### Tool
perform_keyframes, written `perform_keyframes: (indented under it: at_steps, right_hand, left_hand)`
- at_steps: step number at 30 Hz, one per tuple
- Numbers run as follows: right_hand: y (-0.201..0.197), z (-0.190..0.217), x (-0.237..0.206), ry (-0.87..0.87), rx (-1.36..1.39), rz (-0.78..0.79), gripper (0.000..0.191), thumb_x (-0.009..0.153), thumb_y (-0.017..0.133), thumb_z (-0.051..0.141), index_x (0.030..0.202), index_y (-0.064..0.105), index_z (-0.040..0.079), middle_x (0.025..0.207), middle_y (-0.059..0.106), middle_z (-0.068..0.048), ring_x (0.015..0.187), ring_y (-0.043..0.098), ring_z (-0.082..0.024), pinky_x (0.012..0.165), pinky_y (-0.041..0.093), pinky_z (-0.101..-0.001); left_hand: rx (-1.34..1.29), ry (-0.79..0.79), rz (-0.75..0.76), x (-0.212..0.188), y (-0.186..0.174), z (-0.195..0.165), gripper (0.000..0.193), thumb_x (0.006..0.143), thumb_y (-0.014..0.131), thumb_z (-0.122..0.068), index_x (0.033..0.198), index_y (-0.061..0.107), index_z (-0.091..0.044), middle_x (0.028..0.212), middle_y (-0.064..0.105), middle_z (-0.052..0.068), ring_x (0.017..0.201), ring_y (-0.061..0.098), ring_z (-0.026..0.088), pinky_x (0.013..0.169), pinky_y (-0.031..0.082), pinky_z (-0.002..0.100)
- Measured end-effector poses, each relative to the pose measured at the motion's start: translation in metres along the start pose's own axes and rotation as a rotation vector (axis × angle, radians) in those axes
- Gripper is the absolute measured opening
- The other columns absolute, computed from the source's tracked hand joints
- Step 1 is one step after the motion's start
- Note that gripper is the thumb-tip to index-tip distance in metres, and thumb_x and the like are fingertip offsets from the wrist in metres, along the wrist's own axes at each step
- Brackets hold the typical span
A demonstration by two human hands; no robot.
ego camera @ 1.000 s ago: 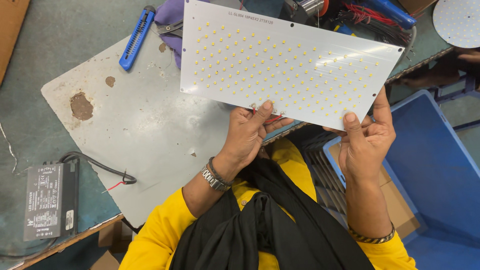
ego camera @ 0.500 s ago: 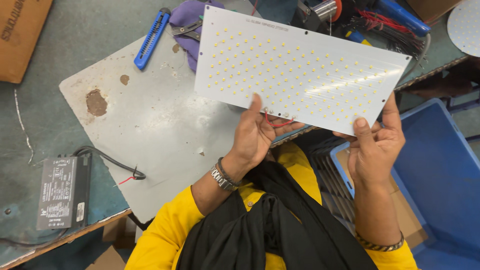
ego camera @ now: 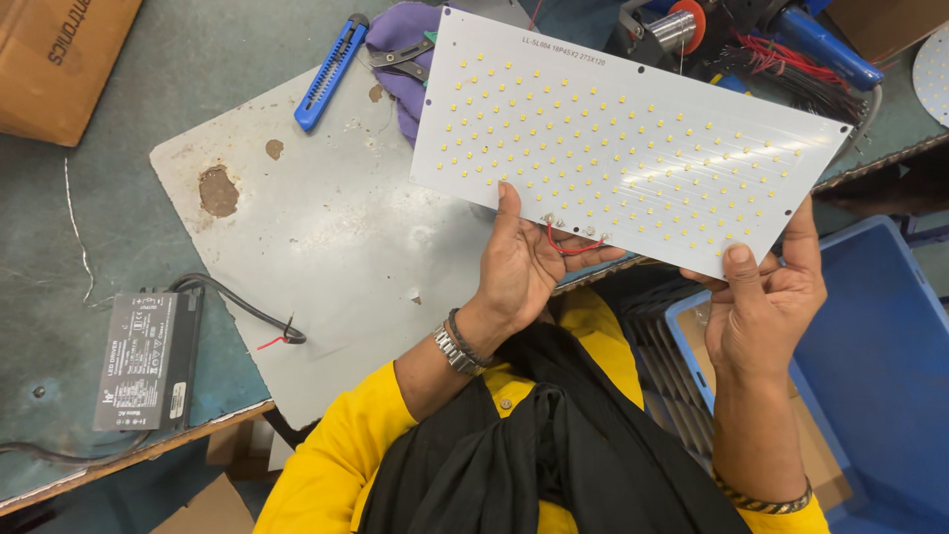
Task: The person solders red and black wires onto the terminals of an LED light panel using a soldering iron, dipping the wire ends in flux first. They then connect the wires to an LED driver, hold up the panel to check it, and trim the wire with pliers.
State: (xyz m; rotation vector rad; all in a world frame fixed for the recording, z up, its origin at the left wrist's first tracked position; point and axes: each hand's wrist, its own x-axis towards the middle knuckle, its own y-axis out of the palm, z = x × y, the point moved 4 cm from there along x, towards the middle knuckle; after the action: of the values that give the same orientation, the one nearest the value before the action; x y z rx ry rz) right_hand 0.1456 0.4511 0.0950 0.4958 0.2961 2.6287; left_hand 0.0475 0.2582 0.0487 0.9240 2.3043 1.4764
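Observation:
I hold a white rectangular LED panel (ego camera: pixel 623 138) dotted with rows of small yellow LEDs, tilted above the workbench. My left hand (ego camera: pixel 519 272) grips its near edge at the middle, thumb on top, beside a short red wire loop (ego camera: pixel 563 245) soldered there. My right hand (ego camera: pixel 766 297) holds the panel's lower right corner, thumb on the face. A grey metal sheet (ego camera: pixel 326 237) with rust patches lies on the bench under the panel.
A blue utility knife (ego camera: pixel 329 71) and pliers on a purple cloth (ego camera: pixel 400 49) lie at the back. A black LED driver box (ego camera: pixel 146 358) with cable sits left. Cardboard box (ego camera: pixel 59 59) far left; blue crate (ego camera: pixel 880 376) right; wires and tools (ego camera: pixel 781 49) back right.
The panel and both hands sit slightly further right in view, and the view has drifted a little. My grip on the panel stays the same.

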Motion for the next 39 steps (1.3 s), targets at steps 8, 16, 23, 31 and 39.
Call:
perform_keyframes:
  at_steps: [8, 16, 23, 31, 39]
  right_hand:
    - [-0.002, -0.003, 0.002, -0.001, 0.012, 0.01, 0.066, 0.11, 0.068, 0.001, 0.165, 0.032, -0.003, 0.131, 0.068, -0.021, 0.101, 0.075, -0.025, 0.08, 0.066, -0.0347]
    - [-0.003, -0.004, 0.002, 0.005, 0.014, 0.005, 0.066, 0.111, 0.066, -0.001, 0.166, 0.031, -0.002, 0.132, 0.067, -0.021, 0.103, 0.075, -0.025, 0.081, 0.066, -0.0346]
    - [-0.001, -0.003, 0.001, -0.028, -0.011, 0.006, 0.067, 0.111, 0.067, 0.001, 0.166, 0.029, -0.002, 0.133, 0.067, -0.02, 0.104, 0.074, -0.025, 0.08, 0.066, -0.0342]
    - [-0.001, -0.004, 0.0, -0.033, -0.034, 0.001, 0.067, 0.111, 0.067, 0.002, 0.167, 0.029, -0.002, 0.132, 0.068, -0.021, 0.104, 0.074, -0.024, 0.08, 0.066, -0.0344]
    - [-0.002, -0.003, 0.001, -0.049, -0.026, 0.013, 0.065, 0.112, 0.065, -0.001, 0.166, 0.029, -0.002, 0.135, 0.067, -0.021, 0.105, 0.075, -0.025, 0.081, 0.066, -0.0355]
  left_hand:
    - [-0.01, -0.001, 0.005, 0.0, -0.001, 0.001, 0.088, 0.107, 0.018, -0.068, 0.158, 0.031, 0.002, 0.146, 0.056, 0.025, 0.131, 0.06, 0.037, 0.112, 0.05, 0.059]
    - [-0.002, -0.015, 0.018, 0.0, -0.003, 0.003, 0.09, 0.107, 0.017, -0.07, 0.158, 0.032, 0.003, 0.146, 0.056, 0.025, 0.132, 0.06, 0.036, 0.113, 0.049, 0.059]
    - [-0.007, -0.021, 0.012, 0.001, -0.007, 0.005, 0.089, 0.106, 0.016, -0.07, 0.157, 0.033, 0.002, 0.145, 0.057, 0.024, 0.131, 0.06, 0.036, 0.111, 0.05, 0.06]
    - [-0.014, -0.027, 0.024, 0.002, -0.01, 0.005, 0.091, 0.107, 0.015, -0.07, 0.157, 0.035, 0.003, 0.144, 0.058, 0.024, 0.131, 0.06, 0.036, 0.113, 0.049, 0.06]
    - [-0.05, -0.009, 0.055, 0.002, -0.01, 0.005, 0.095, 0.107, 0.015, -0.073, 0.156, 0.038, 0.004, 0.142, 0.06, 0.026, 0.131, 0.061, 0.037, 0.114, 0.048, 0.063]
